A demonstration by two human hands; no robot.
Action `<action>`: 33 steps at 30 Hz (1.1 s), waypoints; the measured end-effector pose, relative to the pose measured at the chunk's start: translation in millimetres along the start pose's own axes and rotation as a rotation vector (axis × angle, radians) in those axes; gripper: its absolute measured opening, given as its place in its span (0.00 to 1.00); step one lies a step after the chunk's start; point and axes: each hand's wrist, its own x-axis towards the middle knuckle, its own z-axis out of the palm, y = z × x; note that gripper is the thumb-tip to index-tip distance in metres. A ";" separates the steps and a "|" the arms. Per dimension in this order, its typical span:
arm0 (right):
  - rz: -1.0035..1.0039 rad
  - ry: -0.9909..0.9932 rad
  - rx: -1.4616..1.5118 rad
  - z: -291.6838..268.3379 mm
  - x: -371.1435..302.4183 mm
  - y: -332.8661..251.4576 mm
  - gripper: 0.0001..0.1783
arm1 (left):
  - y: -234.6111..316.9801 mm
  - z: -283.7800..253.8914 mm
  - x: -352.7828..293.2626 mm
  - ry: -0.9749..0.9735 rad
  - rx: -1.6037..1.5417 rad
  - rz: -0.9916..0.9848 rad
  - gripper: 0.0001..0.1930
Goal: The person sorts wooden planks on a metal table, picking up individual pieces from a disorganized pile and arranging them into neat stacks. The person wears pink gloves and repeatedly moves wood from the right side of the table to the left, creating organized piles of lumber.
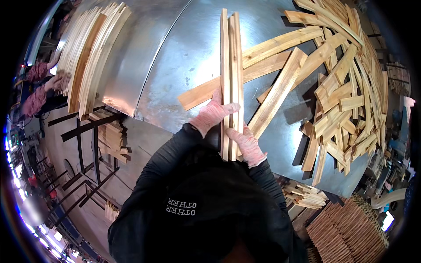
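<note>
My left hand (214, 115), in a pink-and-white work glove, is closed around a few narrow wooden strips (235, 70) held together, its thumb lying across them. Lower down, my right hand (247, 145), gloved the same way, grips the strips from their right side near the close end. The strips point away from me over the metal table (175, 57). Beneath them, a flat wooden board (199, 93) lies slantwise on the table. Another board (280, 90) rests just right of my right hand.
A large jumbled pile of boards (342, 101) covers the table's right side. At the far left stands a row of stacked strips (85, 57), with another person's gloved hands (56, 82) beside it. A black metal frame (94, 149) is below left; stacked wood (346, 230) sits lower right.
</note>
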 end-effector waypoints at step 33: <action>-0.326 0.249 -0.032 -94.0 -12.8 -65.1 0.18 | 122.4 29.3 64.6 0.097 0.621 0.183 0.27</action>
